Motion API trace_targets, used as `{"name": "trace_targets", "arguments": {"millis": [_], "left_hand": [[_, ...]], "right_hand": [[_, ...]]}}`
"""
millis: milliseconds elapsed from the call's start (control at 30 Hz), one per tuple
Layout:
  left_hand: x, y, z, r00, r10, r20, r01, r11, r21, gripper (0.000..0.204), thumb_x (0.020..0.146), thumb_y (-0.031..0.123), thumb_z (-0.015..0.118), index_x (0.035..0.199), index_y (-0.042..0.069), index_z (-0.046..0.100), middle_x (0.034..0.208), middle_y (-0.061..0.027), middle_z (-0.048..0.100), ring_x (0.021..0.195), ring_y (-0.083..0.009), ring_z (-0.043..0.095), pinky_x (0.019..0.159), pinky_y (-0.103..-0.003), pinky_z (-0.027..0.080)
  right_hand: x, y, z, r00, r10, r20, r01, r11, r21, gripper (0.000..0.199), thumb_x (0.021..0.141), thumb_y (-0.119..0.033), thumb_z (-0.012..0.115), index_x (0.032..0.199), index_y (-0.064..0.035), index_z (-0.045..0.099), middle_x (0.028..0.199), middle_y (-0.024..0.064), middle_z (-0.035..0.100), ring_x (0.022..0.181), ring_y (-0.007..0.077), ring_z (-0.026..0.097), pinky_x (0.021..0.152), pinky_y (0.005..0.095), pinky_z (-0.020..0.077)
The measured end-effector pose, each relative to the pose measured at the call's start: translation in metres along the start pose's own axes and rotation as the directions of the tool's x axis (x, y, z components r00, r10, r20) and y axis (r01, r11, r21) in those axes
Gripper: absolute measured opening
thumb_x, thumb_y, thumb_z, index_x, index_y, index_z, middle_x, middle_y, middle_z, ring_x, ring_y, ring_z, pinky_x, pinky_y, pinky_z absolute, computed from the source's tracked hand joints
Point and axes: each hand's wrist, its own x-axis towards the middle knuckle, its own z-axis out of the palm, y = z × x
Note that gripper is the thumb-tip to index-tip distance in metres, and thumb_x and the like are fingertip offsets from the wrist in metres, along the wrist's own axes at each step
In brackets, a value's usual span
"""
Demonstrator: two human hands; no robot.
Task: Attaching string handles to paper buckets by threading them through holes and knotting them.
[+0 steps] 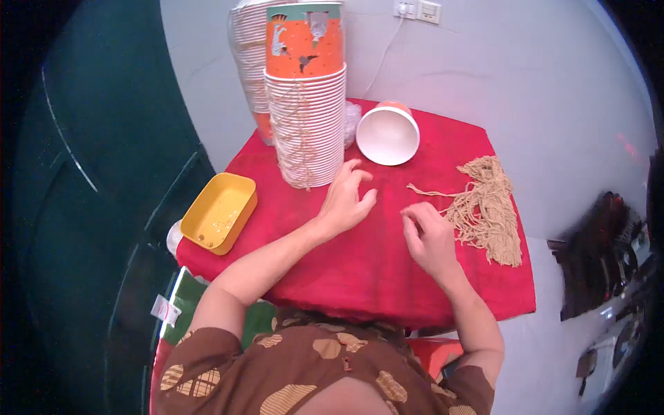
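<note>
A tall stack of white-rimmed paper tubs (pixel 311 135) stands on the table, with knotted twine running down its side. My left hand (pixel 346 197) is just right of the stack's foot, its fingers apart and bent, with nothing in it. To the right, my right hand (pixel 430 232) has its fingers curled together; whether anything is pinched there is hidden. It is at the left edge of a bundle of tan twine strands (pixel 491 214), from which one loose strand reaches left. Beyond both hands, a single paper tub (pixel 388 135) lies on its side, its white inside facing me.
A red cloth (pixel 346 277) covers the table. At the left edge is a yellow plastic container (pixel 220 213) with small bits inside. Behind the stack stands a second, plastic-wrapped stack of tubs (pixel 249 55). A white cord (pixel 384 59) hangs from a wall socket.
</note>
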Motion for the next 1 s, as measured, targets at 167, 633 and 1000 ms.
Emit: {"name": "trace_targets", "arguments": {"millis": [167,633,1000], "left_hand": [[-0.045,-0.038,0.018,1.0,-0.014,-0.007,0.015,0.997,0.073,0.02,0.078,0.008,0.065,0.096,-0.002,0.061,0.113,-0.0224,0.058,0.11,-0.0376,0.056,0.095,-0.042,0.045],[-0.04,-0.035,0.001,0.988,-0.142,0.058,0.144,0.988,-0.05,0.01,0.08,0.009,0.062,0.078,0.0,0.065,0.079,-0.0154,0.064,0.073,-0.033,0.065,0.065,-0.042,0.052],[-0.039,-0.037,0.003,0.986,-0.121,0.112,0.123,0.992,-0.011,0.015,0.081,0.014,0.062,0.076,0.001,0.066,0.079,-0.0154,0.066,0.073,-0.0342,0.065,0.067,-0.044,0.052]], "right_hand": [[0.022,0.054,0.023,0.999,-0.026,-0.038,0.018,0.982,-0.189,0.008,0.081,-0.005,0.063,0.088,-0.0042,0.059,0.08,0.0128,0.062,0.07,0.0324,0.063,0.06,0.0417,0.0512],[0.14,0.134,0.076,0.96,-0.28,-0.02,0.234,0.838,-0.493,0.026,0.074,0.002,0.059,0.1,-0.0002,0.058,0.098,0.0171,0.057,0.092,0.0334,0.057,0.078,0.0424,0.049],[0.198,0.152,0.105,0.95,-0.29,0.119,0.288,0.658,-0.695,0.017,0.073,-0.002,0.06,0.09,-0.0044,0.058,0.089,0.0127,0.058,0.087,0.0308,0.059,0.071,0.0406,0.0494]]}}
